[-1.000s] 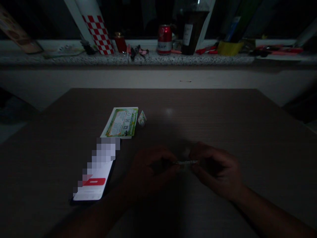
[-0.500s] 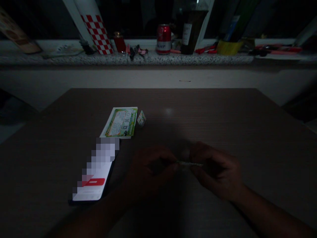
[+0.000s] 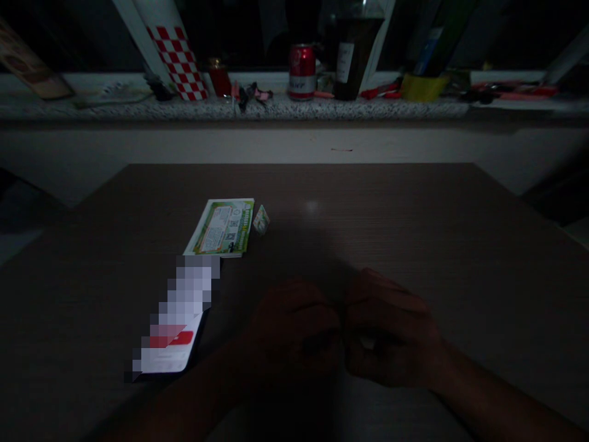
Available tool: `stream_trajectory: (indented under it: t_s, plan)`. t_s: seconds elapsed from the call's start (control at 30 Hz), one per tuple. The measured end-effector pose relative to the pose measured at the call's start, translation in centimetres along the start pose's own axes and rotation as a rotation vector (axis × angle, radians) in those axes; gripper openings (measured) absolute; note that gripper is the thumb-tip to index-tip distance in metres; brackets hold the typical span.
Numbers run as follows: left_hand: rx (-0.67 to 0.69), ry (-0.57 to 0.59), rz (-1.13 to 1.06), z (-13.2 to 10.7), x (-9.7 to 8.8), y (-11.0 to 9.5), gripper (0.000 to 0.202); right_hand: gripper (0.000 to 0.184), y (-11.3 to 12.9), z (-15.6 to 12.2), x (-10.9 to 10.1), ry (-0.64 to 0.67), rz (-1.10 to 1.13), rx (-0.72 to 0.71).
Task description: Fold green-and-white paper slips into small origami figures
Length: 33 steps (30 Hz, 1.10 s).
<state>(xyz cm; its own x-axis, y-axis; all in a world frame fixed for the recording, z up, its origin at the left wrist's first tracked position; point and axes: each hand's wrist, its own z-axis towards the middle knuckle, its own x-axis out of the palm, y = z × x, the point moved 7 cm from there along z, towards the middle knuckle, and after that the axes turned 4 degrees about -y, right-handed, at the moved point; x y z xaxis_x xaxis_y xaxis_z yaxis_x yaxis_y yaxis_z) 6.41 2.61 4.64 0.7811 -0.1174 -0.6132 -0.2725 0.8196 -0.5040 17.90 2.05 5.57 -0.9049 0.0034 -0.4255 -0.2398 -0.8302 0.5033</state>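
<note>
Pale scrap (image 3: 368, 341) pinched in curled right hand (image 3: 391, 331), left hand (image 3: 294, 331) closed alongside, red can (image 3: 302, 70) on sill (image 3: 138, 109)

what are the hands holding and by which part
Cannot be told for sure: the left hand and right hand are curled fingertip to fingertip in the dark; only a pale scrap shows under the right hand.

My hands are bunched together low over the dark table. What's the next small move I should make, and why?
Probably ease both hands forward toward the brighter patch of table. The left hand and right hand are pressed together in deep shadow, and only a pale sliver shows under the right hand's fingers, so what the grip holds is hard to see.
</note>
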Motion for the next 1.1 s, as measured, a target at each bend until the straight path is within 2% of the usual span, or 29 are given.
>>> stream_trajectory:
  t_s: [0.17,0.33,0.47,0.63,0.8,0.97,1.1]
  plan:
    - [0.034,-0.030,-0.052,-0.1,0.0,-0.3,0.006,0.017,0.0,-0.1,-0.1,0.002,-0.005,0.017]
    - [0.031,-0.072,0.005,0.3,-0.6,-0.6,0.011,0.018,-0.7,-0.7,-0.7,-0.018,0.011,0.047]
    - [-0.068,-0.034,0.055,0.6,-1.4,-0.2,0.014,0.019,-1.4,-0.7,-1.3,-0.021,0.001,0.098]
    - [-0.085,-0.030,0.018,0.7,-2.1,0.0,0.011,0.019,-1.8,-0.4,-1.9,-0.013,-0.002,0.134]
    - [-0.147,-0.008,0.018,0.6,-1.7,0.6,0.010,0.018,-1.7,-0.3,-1.7,-0.012,0.016,0.150]
    - [-0.136,-0.033,-0.081,0.5,-0.9,0.8,0.010,0.018,-1.2,-0.4,-0.7,0.021,0.058,0.103]
    - [-0.214,-0.090,-0.177,0.2,-0.9,1.6,0.012,0.015,-1.8,-0.7,-0.7,-0.020,0.111,0.160]
